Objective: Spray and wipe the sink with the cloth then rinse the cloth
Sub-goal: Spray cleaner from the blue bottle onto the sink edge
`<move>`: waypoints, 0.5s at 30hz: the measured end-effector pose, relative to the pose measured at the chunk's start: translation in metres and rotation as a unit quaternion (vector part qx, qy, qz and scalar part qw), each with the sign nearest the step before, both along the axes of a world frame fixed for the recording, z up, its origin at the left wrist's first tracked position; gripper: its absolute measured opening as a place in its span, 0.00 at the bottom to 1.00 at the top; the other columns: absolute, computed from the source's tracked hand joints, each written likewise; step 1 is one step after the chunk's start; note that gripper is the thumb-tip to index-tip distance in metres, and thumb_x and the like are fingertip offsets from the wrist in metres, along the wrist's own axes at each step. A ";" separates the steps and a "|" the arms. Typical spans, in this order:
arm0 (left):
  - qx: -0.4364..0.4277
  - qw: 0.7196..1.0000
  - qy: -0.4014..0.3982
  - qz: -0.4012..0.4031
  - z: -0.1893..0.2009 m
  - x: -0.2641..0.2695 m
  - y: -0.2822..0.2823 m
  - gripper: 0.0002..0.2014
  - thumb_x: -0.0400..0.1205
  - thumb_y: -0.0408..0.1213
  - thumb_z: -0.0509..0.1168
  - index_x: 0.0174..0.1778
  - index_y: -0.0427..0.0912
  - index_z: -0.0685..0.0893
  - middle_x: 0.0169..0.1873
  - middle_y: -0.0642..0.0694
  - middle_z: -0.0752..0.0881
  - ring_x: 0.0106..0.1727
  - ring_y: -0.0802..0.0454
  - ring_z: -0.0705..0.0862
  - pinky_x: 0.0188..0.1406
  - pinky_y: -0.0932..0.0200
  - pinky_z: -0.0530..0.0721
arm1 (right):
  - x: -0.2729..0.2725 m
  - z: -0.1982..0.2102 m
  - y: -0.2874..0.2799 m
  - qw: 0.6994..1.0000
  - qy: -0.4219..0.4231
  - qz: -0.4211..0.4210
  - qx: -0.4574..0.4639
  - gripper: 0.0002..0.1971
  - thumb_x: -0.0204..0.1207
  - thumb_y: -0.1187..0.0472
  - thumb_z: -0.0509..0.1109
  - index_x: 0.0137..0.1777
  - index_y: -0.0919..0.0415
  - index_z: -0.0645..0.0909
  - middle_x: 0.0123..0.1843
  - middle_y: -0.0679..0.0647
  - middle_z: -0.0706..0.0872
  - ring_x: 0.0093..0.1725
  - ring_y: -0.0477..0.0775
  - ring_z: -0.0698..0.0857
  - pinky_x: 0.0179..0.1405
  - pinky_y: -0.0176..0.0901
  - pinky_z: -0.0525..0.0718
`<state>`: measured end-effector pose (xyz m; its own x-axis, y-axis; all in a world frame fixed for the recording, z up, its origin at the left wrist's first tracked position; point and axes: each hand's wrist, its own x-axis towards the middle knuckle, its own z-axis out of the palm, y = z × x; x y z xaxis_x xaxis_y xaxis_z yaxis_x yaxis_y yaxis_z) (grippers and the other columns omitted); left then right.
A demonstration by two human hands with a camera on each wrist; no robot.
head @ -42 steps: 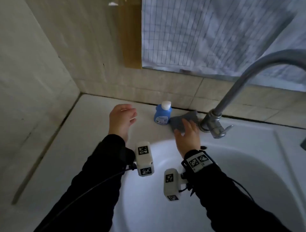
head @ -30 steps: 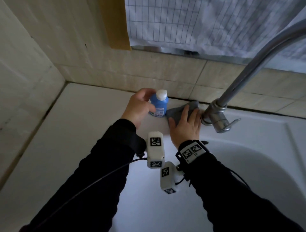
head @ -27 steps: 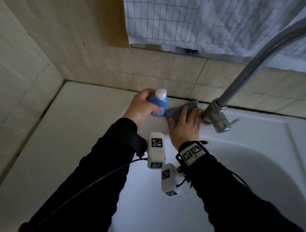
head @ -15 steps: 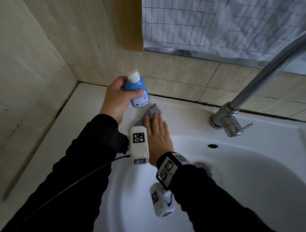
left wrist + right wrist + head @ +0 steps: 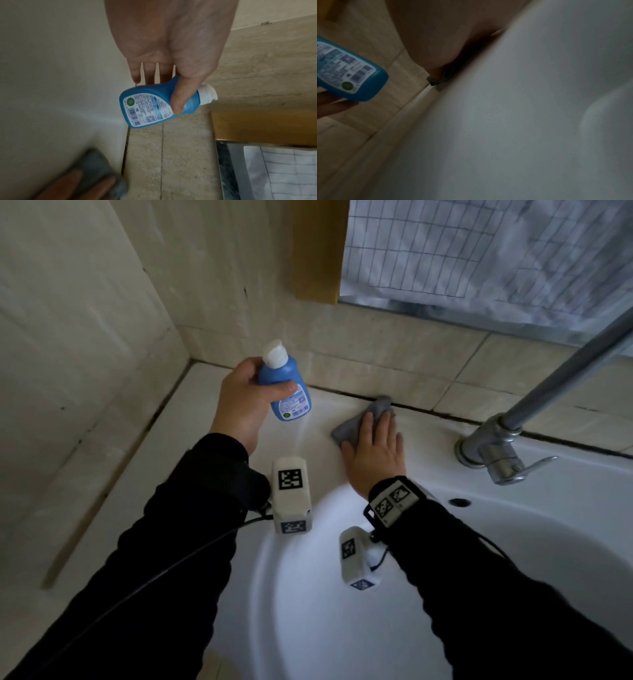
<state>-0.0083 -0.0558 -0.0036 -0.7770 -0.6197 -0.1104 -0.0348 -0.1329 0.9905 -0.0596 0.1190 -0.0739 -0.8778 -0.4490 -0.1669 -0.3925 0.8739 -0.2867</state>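
My left hand [image 5: 245, 402] grips a small blue bottle [image 5: 286, 386] with a white cap, held in the air above the sink's back left ledge and tilted. The left wrist view shows the thumb across the blue bottle [image 5: 150, 106] and the fingers behind it. A grey cloth [image 5: 363, 421] lies on the white sink [image 5: 534, 549] ledge near the tiled wall. My right hand [image 5: 375, 446] lies flat on the cloth with straight fingers, covering its near part. In the right wrist view the bottle [image 5: 349, 73] shows at left, and the palm presses against the sink surface [image 5: 522, 108].
A metal tap [image 5: 496, 446] with a lever stands on the ledge to the right, its spout arching up right. An overflow hole [image 5: 459, 502] sits in the basin wall. Tiled walls [image 5: 394, 361] close the back and left. A checked sheet [image 5: 496, 251] hangs above.
My left hand took hold of the bottle and lifted it off the ledge. My right hand stayed flat on the cloth and slid it left along the ledge, away from the tap.
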 end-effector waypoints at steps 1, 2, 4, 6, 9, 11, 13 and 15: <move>0.000 1.000 0.002 -0.001 0.000 0.000 0.001 0.18 0.59 0.30 0.72 0.44 0.45 0.82 0.39 0.49 0.85 0.42 0.52 0.84 0.47 0.58 0.82 | 0.007 0.000 -0.011 1.000 -0.007 0.021 -0.004 0.35 0.81 0.46 0.51 0.82 0.61 0.44 0.85 0.67 0.43 0.84 0.64 0.44 0.82 0.57 0.43; 0.001 1.000 0.005 -0.005 0.001 -0.001 0.003 0.17 0.59 0.30 0.72 0.43 0.45 0.82 0.39 0.48 0.85 0.42 0.52 0.84 0.47 0.58 0.82 | 0.016 0.000 -0.022 0.998 -0.011 0.062 -0.002 0.35 0.81 0.46 0.51 0.82 0.60 0.44 0.85 0.67 0.43 0.84 0.64 0.43 0.82 0.58 0.43; 0.000 1.000 0.011 -0.018 0.003 -0.006 0.007 0.16 0.61 0.29 0.72 0.42 0.45 0.82 0.39 0.48 0.85 0.41 0.54 0.84 0.45 0.60 0.83 | 0.036 0.000 -0.039 0.987 -0.011 0.162 0.000 0.35 0.81 0.49 0.53 0.82 0.60 0.42 0.85 0.66 0.42 0.84 0.64 0.42 0.83 0.60 0.44; -0.002 0.999 0.013 -0.038 0.004 -0.012 0.014 0.15 0.64 0.26 0.72 0.42 0.46 0.82 0.39 0.49 0.85 0.41 0.56 0.85 0.44 0.61 0.83 | 0.048 -0.002 -0.043 0.976 -0.017 0.217 -0.012 0.36 0.80 0.52 0.55 0.82 0.59 0.41 0.85 0.66 0.42 0.84 0.64 0.43 0.83 0.60 0.43; 0.010 0.998 0.003 -0.065 0.004 -0.021 0.029 0.16 0.61 0.27 0.74 0.42 0.47 0.82 0.41 0.47 0.86 0.44 0.51 0.85 0.48 0.54 0.85 | 0.044 -0.005 -0.038 0.970 -0.019 0.240 0.019 0.35 0.76 0.49 0.43 0.82 0.57 0.39 0.85 0.64 0.42 0.84 0.63 0.44 0.82 0.58 0.43; 0.019 0.997 -0.002 -0.077 0.003 -0.026 0.040 0.18 0.58 0.29 0.74 0.42 0.46 0.83 0.42 0.44 0.85 0.48 0.46 0.85 0.55 0.48 0.84 | 0.038 -0.005 -0.030 0.970 -0.016 0.240 0.041 0.34 0.76 0.49 0.41 0.82 0.56 0.38 0.85 0.62 0.42 0.84 0.61 0.45 0.82 0.58 0.44; 0.032 0.996 -0.007 -0.081 0.002 -0.029 0.051 0.18 0.58 0.28 0.73 0.41 0.46 0.82 0.40 0.45 0.85 0.47 0.46 0.84 0.55 0.47 0.84 | 0.034 -0.006 -0.022 0.973 -0.012 0.225 0.043 0.34 0.81 0.49 0.48 0.82 0.57 0.38 0.85 0.61 0.42 0.84 0.61 0.44 0.82 0.58 0.43; 0.039 0.995 -0.011 -0.087 0.002 -0.031 0.059 0.17 0.58 0.28 0.73 0.41 0.45 0.82 0.39 0.46 0.85 0.44 0.47 0.85 0.51 0.51 0.85 | 0.031 -0.007 -0.018 0.978 -0.016 0.205 0.044 0.35 0.81 0.49 0.51 0.82 0.58 0.38 0.85 0.61 0.42 0.84 0.61 0.44 0.82 0.59 0.43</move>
